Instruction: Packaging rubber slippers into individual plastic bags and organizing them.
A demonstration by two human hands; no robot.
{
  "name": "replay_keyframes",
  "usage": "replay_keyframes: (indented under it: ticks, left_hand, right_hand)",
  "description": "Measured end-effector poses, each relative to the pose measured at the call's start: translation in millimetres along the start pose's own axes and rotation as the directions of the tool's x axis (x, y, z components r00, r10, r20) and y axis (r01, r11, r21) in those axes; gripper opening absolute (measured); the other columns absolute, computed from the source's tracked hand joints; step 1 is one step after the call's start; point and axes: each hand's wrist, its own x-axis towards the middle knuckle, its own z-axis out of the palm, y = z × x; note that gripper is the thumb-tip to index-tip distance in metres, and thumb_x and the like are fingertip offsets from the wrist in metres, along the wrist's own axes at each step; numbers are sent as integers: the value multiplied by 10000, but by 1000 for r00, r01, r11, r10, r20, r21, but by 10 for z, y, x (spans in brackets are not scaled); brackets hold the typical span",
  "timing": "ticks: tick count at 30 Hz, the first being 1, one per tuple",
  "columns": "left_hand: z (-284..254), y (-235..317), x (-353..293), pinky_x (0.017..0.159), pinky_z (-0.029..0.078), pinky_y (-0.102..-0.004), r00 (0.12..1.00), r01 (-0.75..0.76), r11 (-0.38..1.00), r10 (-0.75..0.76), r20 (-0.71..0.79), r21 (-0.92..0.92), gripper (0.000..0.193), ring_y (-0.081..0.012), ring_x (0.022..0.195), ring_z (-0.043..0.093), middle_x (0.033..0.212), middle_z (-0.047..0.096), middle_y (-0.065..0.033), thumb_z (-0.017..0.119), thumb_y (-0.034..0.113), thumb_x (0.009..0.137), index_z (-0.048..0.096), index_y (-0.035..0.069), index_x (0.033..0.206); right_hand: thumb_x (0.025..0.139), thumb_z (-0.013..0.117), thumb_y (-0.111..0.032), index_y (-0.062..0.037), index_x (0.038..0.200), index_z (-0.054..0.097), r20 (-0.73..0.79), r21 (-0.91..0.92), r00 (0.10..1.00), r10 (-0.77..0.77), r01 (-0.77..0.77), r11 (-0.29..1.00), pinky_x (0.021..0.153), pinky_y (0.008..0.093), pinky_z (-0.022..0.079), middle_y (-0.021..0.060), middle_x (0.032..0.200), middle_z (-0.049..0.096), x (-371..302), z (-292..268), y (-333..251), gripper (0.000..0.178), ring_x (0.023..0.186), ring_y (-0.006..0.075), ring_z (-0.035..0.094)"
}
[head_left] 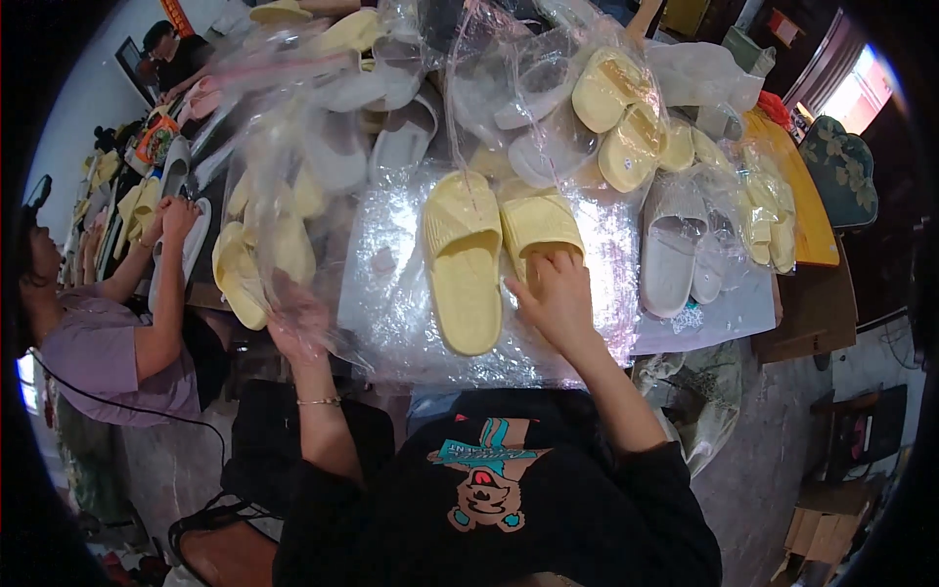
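Note:
Two yellow slippers lie side by side on clear film in front of me, the left slipper (467, 264) with its toe pointing away. My right hand (556, 293) has its fingers tucked into the opening of the right slipper (541, 223), with the thumb outside along its edge. At the table's left edge, my left hand (299, 318) grips a clear plastic bag (328, 245); the film blurs its fingers. Yellow slippers (242, 279) show in and beside that bag, close to the hand.
Bagged grey slippers (671, 249) lie to the right, and bagged yellow slippers (616, 108) are heaped behind. A yellow board (797, 196) stands at the right edge. On the left, a co-worker in a purple shirt (122, 342) handles a white slipper (196, 245). A black stool (269, 430) is below.

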Motion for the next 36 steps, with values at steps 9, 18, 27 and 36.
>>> replay_keyframes:
  ticks: [9, 18, 27, 36]
  left_hand:
    - [-295, -584, 577, 1109, 252, -520, 904, 123, 948, 15, -427, 293, 319, -378, 1277, 389, 1372, 429, -211, 452, 118, 877, 549, -25, 1145]
    - [-333, -528, 630, 1112, 255, -491, 848, 152, 946, 23, -529, 285, 245, -426, 1349, 242, 1486, 233, -217, 496, 102, 837, 583, -43, 1013]
    - [-297, -635, 698, 1150, 146, -467, 935, 219, 888, -73, -346, 404, 246, -435, 1361, 217, 1456, 281, -249, 573, 182, 842, 651, -3, 984]
    - [-294, -615, 722, 1142, 201, -469, 903, 308, 845, -114, -415, 438, 219, -437, 1339, 272, 1420, 306, -297, 522, 39, 856, 629, -45, 1028]
  right_hand:
    - [786, 602, -316, 2, 592, 628, 69, -134, 994, 81, -71, 988, 698, 455, 451, 200, 606, 594, 161, 600, 34, 373, 605, 372, 579]
    - [808, 635, -143, 35, 1038, 611, -109, 338, 809, 577, -516, 787, 641, 338, 495, 118, 883, 668, -271, -1451, 395, 292, 762, 210, 640]
    - [802, 605, -493, 106, 745, 636, -372, -324, 755, 540, -651, 686, 668, 427, 479, 243, 689, 621, 869, -1662, 3020, 603, 691, 358, 642]
    - [812, 581, -502, 39, 876, 690, -90, -60, 630, 771, -776, 627, 735, 409, 485, 213, 785, 662, 652, -1461, 3360, 556, 805, 344, 653]
